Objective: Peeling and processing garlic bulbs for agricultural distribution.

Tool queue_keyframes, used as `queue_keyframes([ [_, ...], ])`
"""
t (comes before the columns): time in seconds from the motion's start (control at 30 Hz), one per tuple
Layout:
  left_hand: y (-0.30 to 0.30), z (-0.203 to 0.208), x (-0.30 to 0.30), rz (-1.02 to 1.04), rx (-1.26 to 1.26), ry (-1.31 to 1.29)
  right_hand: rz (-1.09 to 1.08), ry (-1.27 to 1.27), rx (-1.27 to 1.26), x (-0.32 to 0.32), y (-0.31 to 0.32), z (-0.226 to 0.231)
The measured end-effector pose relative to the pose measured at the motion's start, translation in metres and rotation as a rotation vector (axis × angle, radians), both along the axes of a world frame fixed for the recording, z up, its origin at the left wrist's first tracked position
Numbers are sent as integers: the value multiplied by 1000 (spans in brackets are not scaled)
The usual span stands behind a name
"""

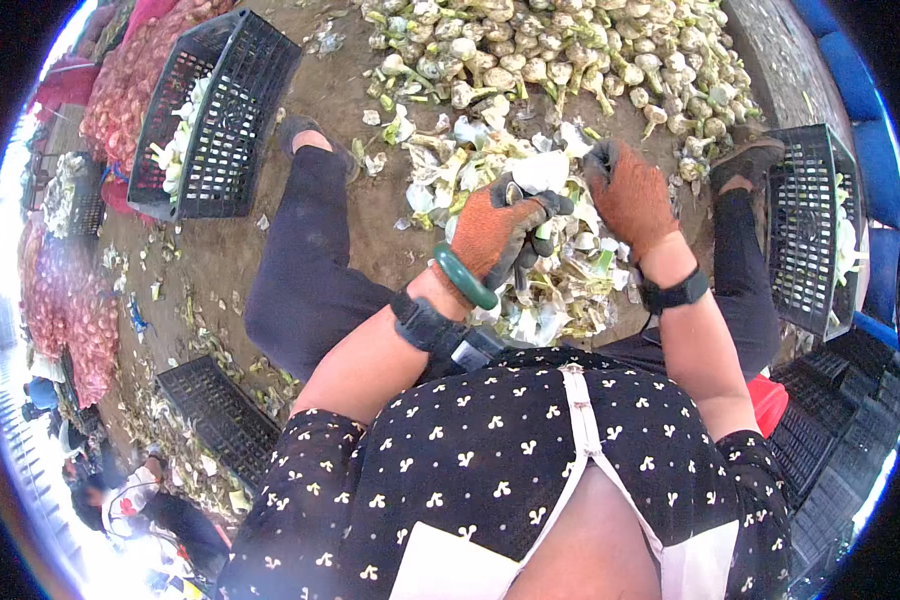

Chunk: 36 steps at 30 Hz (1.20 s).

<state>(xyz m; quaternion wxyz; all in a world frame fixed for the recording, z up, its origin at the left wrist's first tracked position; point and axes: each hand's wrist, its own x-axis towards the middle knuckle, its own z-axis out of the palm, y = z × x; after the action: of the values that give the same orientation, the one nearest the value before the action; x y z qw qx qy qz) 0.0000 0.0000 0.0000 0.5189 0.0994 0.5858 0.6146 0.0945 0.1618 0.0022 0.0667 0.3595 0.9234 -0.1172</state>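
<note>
My left hand (495, 228), in an orange glove with a dark grey palm, is closed over the middle of the peel heap. A white garlic bulb (540, 172), very bright, shows at its fingertips. To the right, my right hand (632, 195) wears a matching glove. Its fingers are curled in close to the bulb but apart from it, and whatever they hold is hidden. Loose garlic peels and cut leaves (560, 300) lie on the ground beneath both hands. Beyond them spreads a large pile of unpeeled garlic bulbs (570, 50) with stems.
A black plastic crate (245, 120) with white bulbs stands at the left, and another crate (800, 230) at the right. Red mesh sacks (65, 310) line the far left. An extra black crate (220, 415) lies by my left elbow. Another person (135, 500) is at lower left.
</note>
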Motion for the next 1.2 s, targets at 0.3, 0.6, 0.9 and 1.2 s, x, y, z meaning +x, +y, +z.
queue_keyframes([
  [0.3, 4, -6, 5, 56, 44, 180, 64, 703, -395, 2, -32, 15],
  [0.6, 0, 5, -1, 19, 136, -219, 77, 101, 47, 11, 11, -6],
  [0.9, -5, -4, -7, -67, 197, -373, -152, 592, -1131, 4, -12, 34],
  [1.2, -2, -10, -7, 35, 122, -337, -2, 310, -553, 5, 16, -21],
])
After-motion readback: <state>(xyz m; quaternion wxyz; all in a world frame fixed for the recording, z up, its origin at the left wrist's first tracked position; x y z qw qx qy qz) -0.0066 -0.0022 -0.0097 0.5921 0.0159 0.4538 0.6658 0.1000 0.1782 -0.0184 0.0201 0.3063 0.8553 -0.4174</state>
